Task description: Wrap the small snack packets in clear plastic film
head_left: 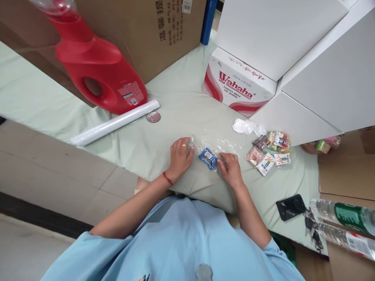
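Observation:
A clear plastic bag [225, 145] lies crinkled on the pale green cloth in front of me. A small blue snack packet [208, 158] lies on or inside it; which one I cannot tell. At the bag's left edge, the curled fingers of my left hand [181, 156] pinch the film. The thumb and fingers of my right hand [231, 168] close on the bag's right side, the thumb beside the blue packet's right end. My left hand wears a ring and a red wrist cord.
Several small snack packets [266, 166] lie to the right, near crumpled clear plastic [243, 127]. Behind stands a Wahaha carton [238, 84]. A red detergent jug [102, 66], white roll [117, 123] and round disc [153, 116] are left. A black phone [291, 207] and bottles [345, 214] sit right.

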Available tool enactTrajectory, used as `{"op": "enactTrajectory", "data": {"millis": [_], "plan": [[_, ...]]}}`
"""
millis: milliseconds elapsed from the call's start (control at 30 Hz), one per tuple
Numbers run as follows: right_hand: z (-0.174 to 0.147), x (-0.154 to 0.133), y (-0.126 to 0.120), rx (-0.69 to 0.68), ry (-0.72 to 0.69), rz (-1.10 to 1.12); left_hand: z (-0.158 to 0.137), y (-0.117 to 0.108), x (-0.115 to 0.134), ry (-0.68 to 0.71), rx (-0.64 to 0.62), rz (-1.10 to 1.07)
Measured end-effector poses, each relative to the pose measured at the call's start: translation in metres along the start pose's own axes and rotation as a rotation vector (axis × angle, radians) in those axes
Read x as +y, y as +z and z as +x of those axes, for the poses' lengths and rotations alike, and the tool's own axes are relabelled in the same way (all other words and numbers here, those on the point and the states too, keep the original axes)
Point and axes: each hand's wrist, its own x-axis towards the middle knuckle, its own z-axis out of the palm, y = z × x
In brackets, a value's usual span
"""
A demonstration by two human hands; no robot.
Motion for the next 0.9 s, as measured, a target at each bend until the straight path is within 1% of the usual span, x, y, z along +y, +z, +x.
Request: {"op": "enactTrajectory", "data": {"millis": [33,100,167,233,300,367,433,533,600,633,700,733,767,800,833,900], "plan": [[0.0,-0.001,0.002,-0.004,0.006,0.003,0.006,-0.002,-0.004,-0.009,-0.021,0.002],[0.003,-0.003,0.008,-0.005,0.009,0.006,0.017,-0.005,-0.008,0.024,-0.101,0.005],[0.007,-0.005,0.015,0.023,0.035,-0.018,0.024,-0.007,-0.009,0.057,-0.158,0.006],[0.012,-0.004,0.021,0.056,0.087,-0.059,0.028,-0.006,-0.008,0.048,-0.174,0.005],[0.016,-0.001,0.025,0.035,0.135,-0.084,0.029,-0.006,-0.008,0.003,-0.169,0.001],[0.019,0.003,0.025,-0.015,0.153,-0.076,0.027,-0.006,-0.011,-0.033,-0.158,-0.004],[0.023,0.005,0.023,-0.031,0.125,-0.053,0.025,-0.008,-0.016,-0.034,-0.141,-0.003],[0.03,0.003,0.019,0.017,0.025,-0.036,0.023,-0.011,-0.025,-0.032,-0.105,0.013],[0.037,0.002,0.018,0.039,-0.025,-0.039,0.021,-0.015,-0.028,-0.062,-0.071,0.027],[0.04,0.001,0.019,0.038,-0.035,-0.045,0.019,-0.017,-0.028,-0.085,-0.034,0.039],[0.046,0.002,0.022,0.013,-0.029,-0.058,0.011,-0.022,-0.024,-0.12,0.085,0.076],[0.048,0.002,0.024,-0.005,-0.023,-0.062,0.005,-0.024,-0.02,-0.101,0.142,0.094],[0.049,0.003,0.027,-0.022,-0.019,-0.064,-0.003,-0.025,-0.014,-0.054,0.181,0.107],[0.05,0.003,0.029,-0.036,-0.019,-0.064,-0.012,-0.026,-0.008,0.027,0.188,0.11],[0.05,0.004,0.032,-0.046,-0.02,-0.063,-0.02,-0.025,0.0,0.157,0.139,0.095],[0.049,0.004,0.034,-0.058,-0.024,-0.065,-0.034,-0.019,0.016,0.365,-0.004,0.059]]}}
